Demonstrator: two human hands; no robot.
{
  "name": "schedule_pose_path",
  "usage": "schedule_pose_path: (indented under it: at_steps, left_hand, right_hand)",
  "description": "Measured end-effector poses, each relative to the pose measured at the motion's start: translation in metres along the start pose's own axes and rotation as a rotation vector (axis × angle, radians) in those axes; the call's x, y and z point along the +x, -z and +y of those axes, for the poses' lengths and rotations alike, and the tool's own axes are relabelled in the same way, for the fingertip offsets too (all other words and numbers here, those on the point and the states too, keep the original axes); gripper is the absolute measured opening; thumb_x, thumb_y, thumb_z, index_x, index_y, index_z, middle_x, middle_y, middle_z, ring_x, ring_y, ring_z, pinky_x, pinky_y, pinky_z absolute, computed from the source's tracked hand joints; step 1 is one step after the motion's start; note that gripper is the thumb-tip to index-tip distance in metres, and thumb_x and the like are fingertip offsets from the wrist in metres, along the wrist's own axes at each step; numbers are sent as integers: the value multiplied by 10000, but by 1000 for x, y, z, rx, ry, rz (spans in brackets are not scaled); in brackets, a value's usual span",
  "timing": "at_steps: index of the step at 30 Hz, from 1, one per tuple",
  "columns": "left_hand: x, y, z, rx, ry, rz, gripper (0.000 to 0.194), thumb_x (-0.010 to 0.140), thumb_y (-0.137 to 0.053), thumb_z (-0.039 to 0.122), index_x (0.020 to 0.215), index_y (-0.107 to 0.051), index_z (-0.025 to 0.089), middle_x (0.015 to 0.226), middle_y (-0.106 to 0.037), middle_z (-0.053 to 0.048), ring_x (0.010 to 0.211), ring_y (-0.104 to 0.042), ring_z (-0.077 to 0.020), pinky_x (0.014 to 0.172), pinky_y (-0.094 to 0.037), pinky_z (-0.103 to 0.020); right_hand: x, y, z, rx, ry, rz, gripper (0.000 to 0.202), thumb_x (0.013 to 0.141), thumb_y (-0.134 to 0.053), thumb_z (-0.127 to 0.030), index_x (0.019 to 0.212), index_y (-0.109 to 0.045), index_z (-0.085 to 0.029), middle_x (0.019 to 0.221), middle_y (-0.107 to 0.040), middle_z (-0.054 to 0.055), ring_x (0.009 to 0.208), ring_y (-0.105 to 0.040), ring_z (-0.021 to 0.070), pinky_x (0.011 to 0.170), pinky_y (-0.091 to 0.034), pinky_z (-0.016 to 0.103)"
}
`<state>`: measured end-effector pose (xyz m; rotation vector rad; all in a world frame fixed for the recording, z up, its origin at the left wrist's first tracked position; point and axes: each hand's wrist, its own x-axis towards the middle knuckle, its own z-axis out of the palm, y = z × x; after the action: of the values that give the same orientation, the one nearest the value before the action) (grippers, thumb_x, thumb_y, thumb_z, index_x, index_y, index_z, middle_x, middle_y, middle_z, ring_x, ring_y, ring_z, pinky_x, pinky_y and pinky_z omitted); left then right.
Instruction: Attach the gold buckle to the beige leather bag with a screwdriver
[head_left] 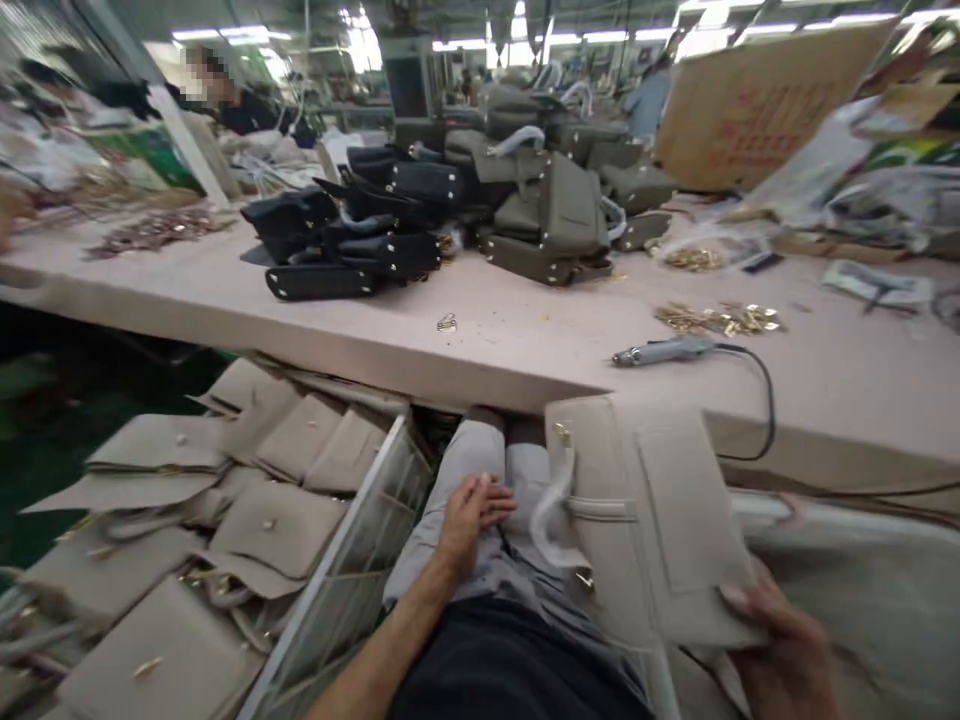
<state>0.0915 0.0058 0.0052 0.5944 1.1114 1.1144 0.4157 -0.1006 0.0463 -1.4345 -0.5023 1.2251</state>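
The right hand (784,655) gripped a beige bag (652,520) by its near lower corner, thumb on top of the panel and the other fingers hidden beneath it, so the bag lay flat across the person's lap with its front pocket facing up. Its wrapped handle (559,505) and gold fittings lay just beyond the left hand's fingertips. The left hand (469,515) rested open on the grey trouser leg (480,480), fingers loose and together, grasping nothing; the bag's edge was just beside those fingers, not touching them.

Further from the left fingers, on their outer side and lower down, a clear-walled bin (352,560) held a heap of beige bags (247,500) of the same make. Ahead of both hands ran the pink worktable (525,330), carrying 1 powered hand tool (660,350) with its black cable, a scatter of gold hardware (720,320), a stack of black bags (352,240) and a stack of olive bags (555,210). Another person (232,100) sat at the far end.

By my judgement the step in hand was moving 1 bag between lap and work surface, the bag being carried single-handed. The next move seemed to call for the left hand to close on the free edge by the handle, since a 1-corner grip would let the panel sag and the fittings swing.
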Motion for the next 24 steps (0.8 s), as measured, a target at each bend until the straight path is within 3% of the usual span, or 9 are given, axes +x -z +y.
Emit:
schedule_pose_path:
  at_steps: [3, 7, 10, 12, 15, 17, 21, 24]
  left_hand:
    - [-17, 0, 23, -186, 79, -74, 756, 753, -766, 756, 1118, -668, 101, 874, -741, -126, 760, -716, -237, 667, -594, -327]
    - [-33, 18, 44, -204, 79, -54, 603, 681, -888, 629, 895, -712, 94, 730, -686, -64, 605, -639, -177, 529, -545, -270]
    - [-40, 27, 48, -157, 11, -16, 490, 621, -965, 474, 703, -666, 93, 574, -582, 0, 472, -528, -100, 458, -465, -211]
    - [-46, 27, 54, -148, -39, -25, 468, 611, -974, 438, 730, -682, 92, 592, -603, -4, 483, -544, -101, 461, -479, -210]
    - [-57, 20, 69, -139, -59, -65, 456, 602, -973, 419, 779, -697, 101, 658, -668, -36, 513, -599, -131, 466, -524, -235]
    - [-65, 12, 82, -133, -18, -79, 437, 600, -968, 387, 774, -692, 96, 685, -691, -61, 521, -623, -142, 471, -535, -237]
    - [-81, -5, 101, -147, 88, -36, 427, 599, -940, 314, 850, -715, 51, 764, -729, -124, 562, -677, -173, 489, -537, -225]
    - [-95, -19, 108, -171, 97, 25, 424, 593, -927, 293, 863, -714, 44, 779, -736, -125, 572, -692, -183, 501, -545, -224]
  right_hand:
    - [18, -31, 15, 117, -148, -84, 503, 478, -818, -384, 931, -760, -174, 889, -748, 134, 697, -682, 316, 547, -534, 378]
    - [33, -87, 46, 242, -301, -298, 511, 471, -744, -314, 948, -778, -134, 919, -764, 159, 814, -723, 391, 622, -571, 418]
    - [36, -91, 64, 289, -362, -336, 469, 545, -744, -337, 970, -781, -142, 968, -769, 162, 952, -725, 413, 818, -602, 492]
    - [38, -86, 72, 264, -381, -320, 399, 602, -762, -366, 931, -782, -142, 964, -769, 170, 968, -726, 409, 880, -595, 511]
    - [41, -85, 79, 202, -409, -336, 375, 649, -808, -398, 913, -786, -133, 985, -767, 179, 934, -735, 381, 849, -606, 474]
    - [40, -92, 78, 152, -407, -409, 444, 677, -840, -403, 1022, -790, -128, 1067, -760, 178, 937, -736, 352, 807, -610, 421]
    - [38, -112, 71, 22, -299, -538, 661, 779, -831, -497, 1332, -694, -163, 1209, -730, 154, 1021, -725, 317, 824, -593, 363]
    - [36, -119, 62, -123, -134, -491, 718, 803, -790, -618, 1349, -688, -164, 1198, -732, 166, 1057, -714, 337, 887, -585, 409]
